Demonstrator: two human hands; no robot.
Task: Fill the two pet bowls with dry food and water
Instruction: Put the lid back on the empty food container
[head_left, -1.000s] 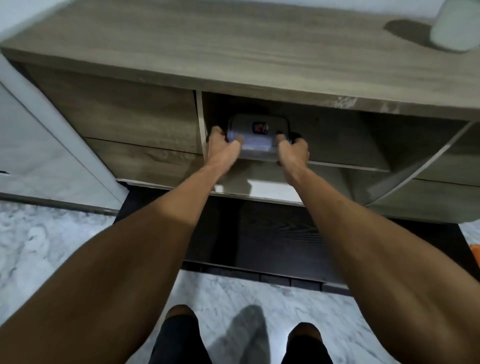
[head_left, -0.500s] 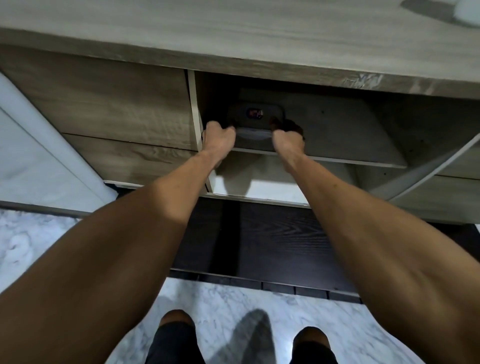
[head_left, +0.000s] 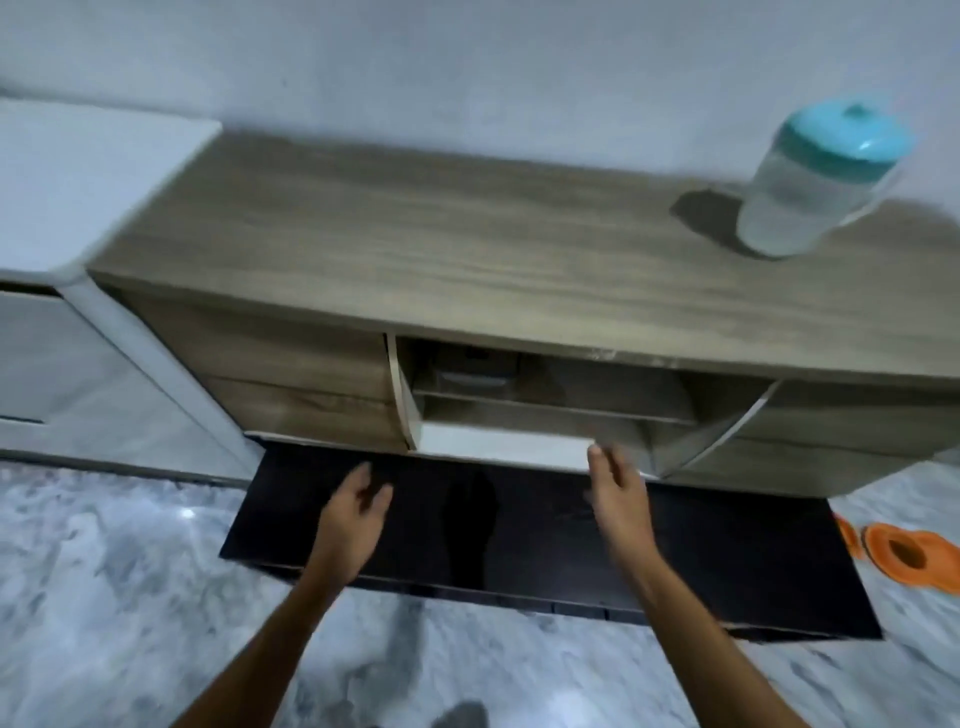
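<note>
Both hands hold nothing. The left hand (head_left: 353, 512) and the right hand (head_left: 615, 488) hang with loose fingers over the dark board (head_left: 493, 551), near the counter (head_left: 415, 234). A clear box (head_left: 467, 382) sits on the shelf (head_left: 571, 410) inside. A jug (head_left: 815, 182) with a teal lid stands on the counter, far right. Orange bowls (head_left: 904, 556) lie on the floor (head_left: 104, 597), right.
</note>
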